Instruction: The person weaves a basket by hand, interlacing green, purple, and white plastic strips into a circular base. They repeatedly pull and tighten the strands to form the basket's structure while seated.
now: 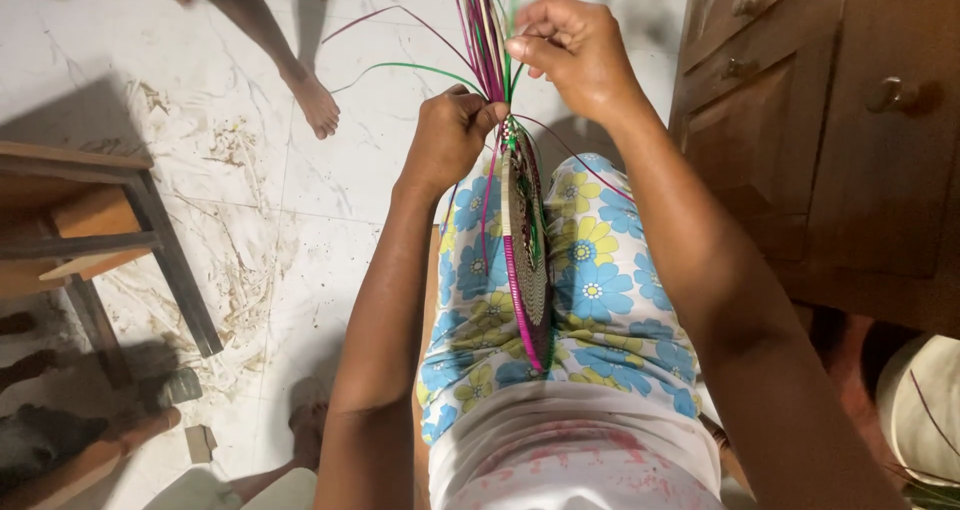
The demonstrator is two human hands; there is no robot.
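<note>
Woven flat disc w/ thin glossy strands, pinched by left hand & right hand.

woven disc on lap, cabinet rt

Lap: blue, yellow and white flowered cloth, carrying a woven disc on edge, rim toward the knees.
Disc: cream weave, magenta and green bands, loose strips fanning up past the knees.
Floor: pale marbled tile, streaked with dirt and dry fibre scraps at left.
On floor, left edge: wooden stool with dark legs.
On floor, top edge: a bare foot.
On floor, right edge: brown wooden cabinet.
</note>
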